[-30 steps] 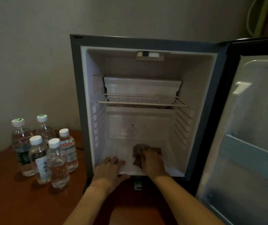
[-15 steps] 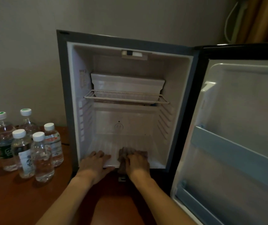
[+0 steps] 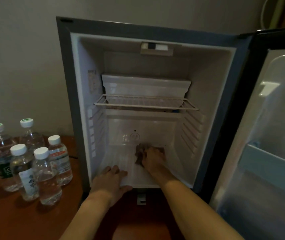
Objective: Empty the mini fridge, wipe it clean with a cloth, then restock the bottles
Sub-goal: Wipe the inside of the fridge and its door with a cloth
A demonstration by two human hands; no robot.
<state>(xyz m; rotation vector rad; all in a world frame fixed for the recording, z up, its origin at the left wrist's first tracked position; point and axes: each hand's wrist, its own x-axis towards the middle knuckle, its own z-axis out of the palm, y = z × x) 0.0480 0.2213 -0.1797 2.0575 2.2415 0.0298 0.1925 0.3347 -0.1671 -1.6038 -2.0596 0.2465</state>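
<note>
Head view shows the wiping step in hand — the right hand [image 3: 153, 158] presses a dark crumpled cloth [image 3: 139, 155] onto the floor of the mini fridge [image 3: 212, 94], toward the back; fingers lie over it, though whether they curl round it I cannot tell. The left hand [image 3: 111, 181] rests flat on the front lip, holding nothing. The cloth's long axis runs roughly front to back. Five bottles [image 3: 45, 177] stand upright on the table [image 3: 8, 219] to the left — restocking probably follows more strokes.
</note>
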